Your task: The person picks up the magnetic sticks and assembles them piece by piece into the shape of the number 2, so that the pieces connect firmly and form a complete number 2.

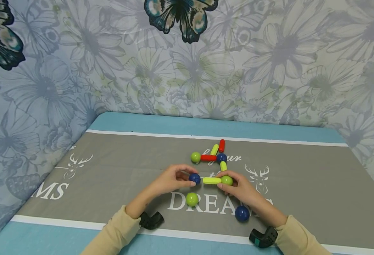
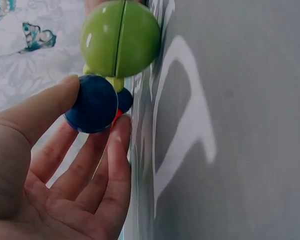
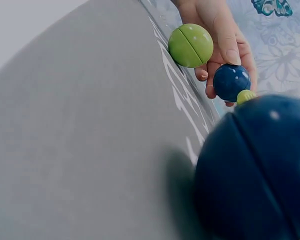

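Observation:
Between thumb and fingers, my left hand (image 1: 174, 180) pinches a blue ball (image 1: 194, 179), seen close up in the left wrist view as a dark blue ball (image 2: 92, 104). My right hand (image 1: 241, 187) grips a green ball (image 1: 227, 180) joined to a yellow-green rod (image 1: 211, 181), whose free end points at the blue ball with a small gap in the head view. From that green ball another yellow-green rod (image 1: 223, 165) runs to a second blue ball (image 1: 221, 158). A red rod (image 1: 208, 158) links this ball to a green ball (image 1: 195, 157). The right wrist view does not show my right hand.
Beyond the joined pieces lie a yellow-green rod (image 1: 214, 149) and a red rod (image 1: 222, 146). A loose green ball (image 1: 192, 199) and a loose blue ball (image 1: 242, 213) sit nearer me on the grey mat (image 1: 126, 159). A patterned wall (image 1: 206, 78) stands behind.

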A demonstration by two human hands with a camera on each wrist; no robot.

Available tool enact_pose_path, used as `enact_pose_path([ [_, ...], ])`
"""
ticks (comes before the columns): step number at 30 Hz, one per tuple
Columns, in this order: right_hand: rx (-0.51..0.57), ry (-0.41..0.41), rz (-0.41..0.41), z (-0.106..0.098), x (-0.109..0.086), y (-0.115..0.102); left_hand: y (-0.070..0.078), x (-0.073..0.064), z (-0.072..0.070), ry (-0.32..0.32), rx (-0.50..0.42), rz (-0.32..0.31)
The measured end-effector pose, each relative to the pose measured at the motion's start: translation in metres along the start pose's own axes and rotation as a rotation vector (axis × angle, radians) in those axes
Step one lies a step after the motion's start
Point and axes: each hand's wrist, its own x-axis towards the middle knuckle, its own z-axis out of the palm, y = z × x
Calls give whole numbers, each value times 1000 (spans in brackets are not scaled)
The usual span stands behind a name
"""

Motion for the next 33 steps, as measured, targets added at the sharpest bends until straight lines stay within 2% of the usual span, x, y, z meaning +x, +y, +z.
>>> enact_pose_path([
  [11,-50,-11,-34,-2,0,1,-2,3,7,21,-8,7],
  [15,-128,-33,-74,-5,-1,1,-4,2,8,25,-3,4],
  [20,-221,-46,-86,-9,-2,0,-5,2,9,30,-1,4],
  [27,-440,-4,-178,-9,-1,-3,-6,1,8,30,-6,-8],
  [33,-508,12,-210,-8,1,-4,-8,1,7,30,-12,-14],
])
